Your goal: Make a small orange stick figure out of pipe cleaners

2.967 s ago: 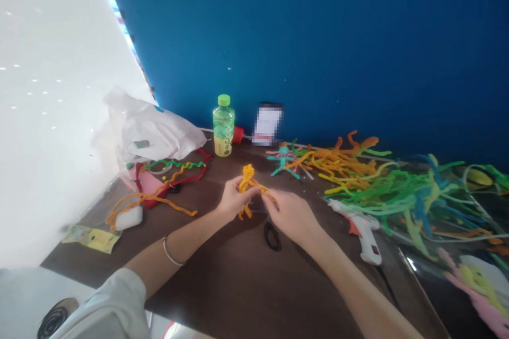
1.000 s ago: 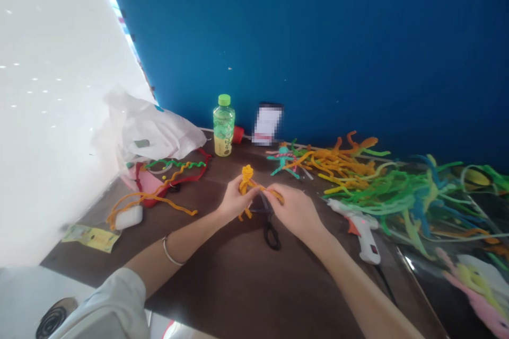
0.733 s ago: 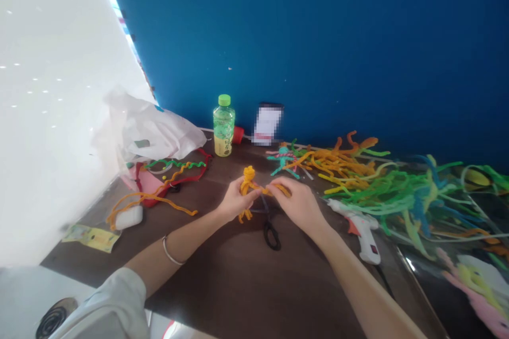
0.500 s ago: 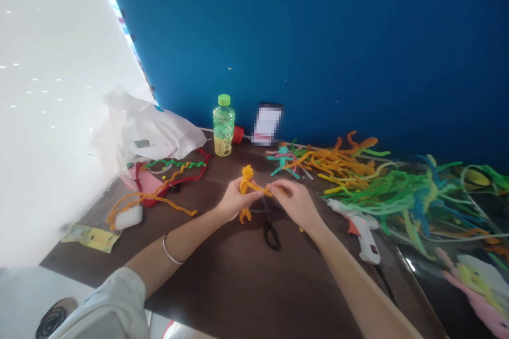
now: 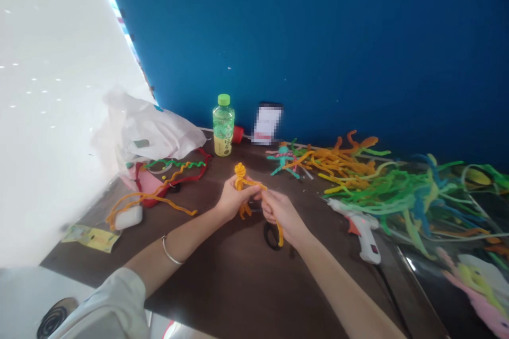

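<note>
My left hand [image 5: 234, 198] is closed around the body of an orange pipe-cleaner figure [image 5: 239, 170], its coiled round head standing above my fingers and its legs hanging below. One orange arm of the figure stretches to the right. My right hand [image 5: 280, 212] pinches this arm near its middle, and the loose orange end dangles below the palm. Under my right hand lies a pair of scissors [image 5: 270, 237]; a black handle loop shows, the rest is mostly hidden. Behind the hands lies a teal pipe-cleaner figure [image 5: 283, 160] with a pink-striped piece.
A green-capped bottle [image 5: 223, 130] and a propped phone [image 5: 267, 124] stand by the blue wall. At right are a white glue gun [image 5: 368, 238] and heaped pipe cleaners [image 5: 366, 196]. Left lie a plastic bag [image 5: 167, 130], orange strands [image 5: 170, 204] and a white case [image 5: 129, 217].
My left hand has moved slightly left with the figure. My right hand has turned and come down and left, so the orange end now hangs below it.
</note>
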Demonstrator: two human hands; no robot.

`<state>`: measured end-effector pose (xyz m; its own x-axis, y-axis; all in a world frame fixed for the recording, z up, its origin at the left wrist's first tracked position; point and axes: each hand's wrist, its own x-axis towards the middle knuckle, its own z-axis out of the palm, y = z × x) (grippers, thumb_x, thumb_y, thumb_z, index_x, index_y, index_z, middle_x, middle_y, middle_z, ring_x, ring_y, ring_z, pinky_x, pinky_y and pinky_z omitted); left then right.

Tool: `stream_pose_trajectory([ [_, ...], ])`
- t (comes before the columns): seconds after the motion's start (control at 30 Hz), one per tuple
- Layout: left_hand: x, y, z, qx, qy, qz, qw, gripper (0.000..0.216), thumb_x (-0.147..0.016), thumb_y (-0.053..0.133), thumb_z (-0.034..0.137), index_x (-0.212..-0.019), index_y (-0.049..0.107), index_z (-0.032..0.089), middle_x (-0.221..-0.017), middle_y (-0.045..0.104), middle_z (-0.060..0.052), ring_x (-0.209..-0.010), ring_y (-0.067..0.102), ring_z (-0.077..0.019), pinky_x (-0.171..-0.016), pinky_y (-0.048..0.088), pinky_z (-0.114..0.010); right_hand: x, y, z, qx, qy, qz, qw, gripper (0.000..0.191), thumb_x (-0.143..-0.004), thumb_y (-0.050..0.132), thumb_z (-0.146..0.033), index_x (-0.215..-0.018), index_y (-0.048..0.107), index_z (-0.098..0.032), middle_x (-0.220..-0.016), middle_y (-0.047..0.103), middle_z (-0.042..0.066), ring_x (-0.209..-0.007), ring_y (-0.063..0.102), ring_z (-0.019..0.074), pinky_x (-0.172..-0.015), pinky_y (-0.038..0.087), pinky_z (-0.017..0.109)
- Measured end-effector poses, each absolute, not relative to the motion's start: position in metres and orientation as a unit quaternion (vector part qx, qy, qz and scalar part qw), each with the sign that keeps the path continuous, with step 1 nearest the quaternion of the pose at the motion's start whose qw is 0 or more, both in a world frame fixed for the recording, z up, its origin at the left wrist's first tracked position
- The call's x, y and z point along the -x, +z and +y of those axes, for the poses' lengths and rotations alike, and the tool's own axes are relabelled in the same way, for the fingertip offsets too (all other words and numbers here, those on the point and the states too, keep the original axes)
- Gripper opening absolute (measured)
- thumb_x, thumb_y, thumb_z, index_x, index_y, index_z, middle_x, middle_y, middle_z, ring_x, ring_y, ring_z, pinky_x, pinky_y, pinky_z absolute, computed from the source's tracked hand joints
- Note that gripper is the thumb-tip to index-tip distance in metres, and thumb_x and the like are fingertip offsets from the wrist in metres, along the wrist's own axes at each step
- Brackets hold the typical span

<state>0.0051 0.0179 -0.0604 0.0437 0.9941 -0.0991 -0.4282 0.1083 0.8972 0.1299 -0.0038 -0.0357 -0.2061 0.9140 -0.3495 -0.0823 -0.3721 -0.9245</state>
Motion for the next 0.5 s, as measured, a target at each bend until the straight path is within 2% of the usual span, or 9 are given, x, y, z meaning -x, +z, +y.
stream_pose_trajectory([
  [0.2, -0.006, -0.056, 0.016, -0.364, 0.567, 0.423, 0.605, 0.04, -0.051, 0.076, 0.032, -0.073, 0.049, 0.013, -0.063, 0.064, 0.0, -0.035, 0.038, -0.0006, -0.035, 0.029, -0.015, -0.126, -0.032, -0.008, 0.515, 0.651, -0.418, 0.37, 0.037, -0.071, 0.052, -0.053, -0.069, 0.051, -0.016, -0.042, 0.023, -0.012, -0.033, 0.017, 0.0022, -0.035, 0.008, 0.017],
  [0.3, -0.007, -0.057, 0.016, -0.375, 0.565, 0.428, 0.597, 0.039, -0.054, 0.075, 0.033, -0.075, 0.048, 0.014, -0.069, 0.066, -0.003, -0.034, 0.039, -0.0006, -0.034, 0.03, -0.015, -0.126, -0.03, -0.008, 0.531, 0.611, -0.462, 0.363, 0.036, -0.073, 0.049, -0.051, -0.067, 0.053, -0.016, -0.042, 0.022, -0.011, -0.034, 0.018, 0.0033, -0.036, 0.011, 0.018],
  [0.4, -0.007, -0.059, 0.015, -0.377, 0.558, 0.423, 0.606, 0.039, -0.057, 0.073, 0.033, -0.077, 0.047, 0.014, -0.077, 0.067, -0.006, -0.035, 0.042, -0.0016, -0.033, 0.031, -0.015, -0.126, -0.027, -0.009, 0.544, 0.516, -0.563, 0.347, 0.031, -0.077, 0.045, -0.043, -0.066, 0.055, -0.016, -0.044, 0.033, -0.006, -0.038, 0.03, 0.0066, -0.039, 0.022, 0.021],
  [0.5, -0.007, -0.059, 0.015, -0.385, 0.55, 0.437, 0.599, 0.039, -0.058, 0.073, 0.035, -0.078, 0.046, 0.015, -0.066, 0.064, -0.002, -0.034, 0.042, -0.0025, -0.032, 0.031, -0.015, -0.129, -0.02, -0.011, 0.549, 0.385, -0.681, 0.294, 0.028, -0.08, 0.041, -0.035, -0.064, 0.055, -0.016, -0.053, 0.049, 0.0, -0.049, 0.045, 0.0117, -0.047, 0.03, 0.024],
])
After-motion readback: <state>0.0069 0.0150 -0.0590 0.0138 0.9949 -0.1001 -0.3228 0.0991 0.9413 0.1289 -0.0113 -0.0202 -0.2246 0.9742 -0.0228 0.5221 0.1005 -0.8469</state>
